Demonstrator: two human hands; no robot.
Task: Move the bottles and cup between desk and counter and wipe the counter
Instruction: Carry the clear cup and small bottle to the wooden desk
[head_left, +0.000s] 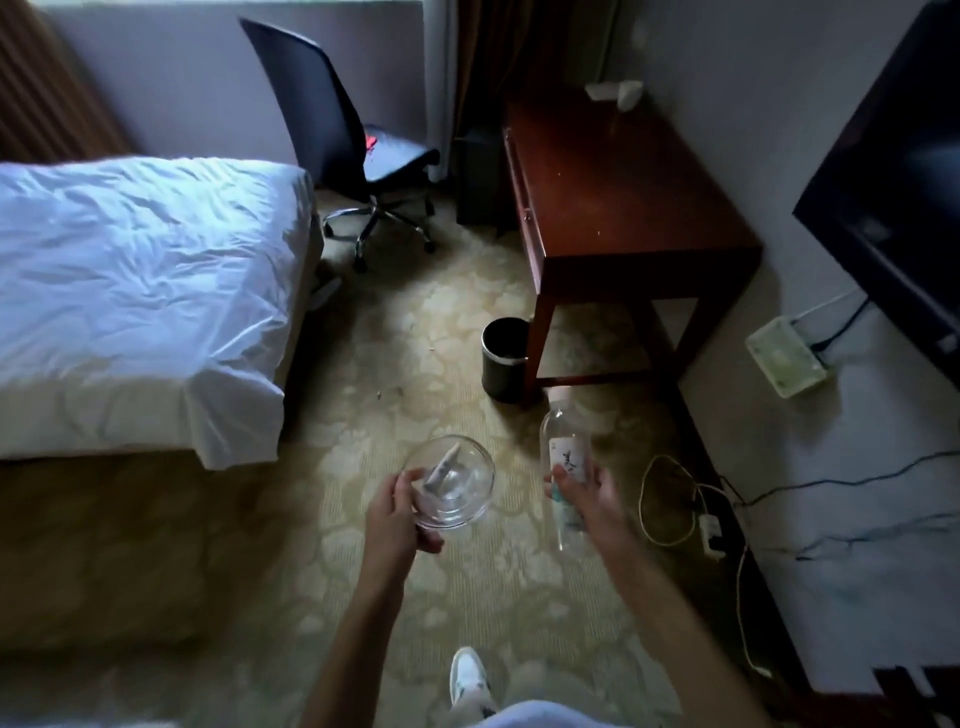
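My left hand (400, 514) grips a clear glass cup (451, 480) by its side, seen from above, with a small paper packet lying inside it. A clear plastic bottle (563, 447) with a white label and pale cap is held upright in my right hand (584, 496). Both hands hang in front of me over the patterned carpet. The dark red wooden desk (623, 192) stands ahead on the right against the wall, with small white items (618, 93) at its far end. No counter is in view.
A black waste bin (504, 358) sits by the desk's near leg. A black office chair (358, 145) stands beyond the white bed (140, 291) on the left. A dark TV (893, 192) hangs at right. Cables and a power strip (711, 530) lie along the right wall.
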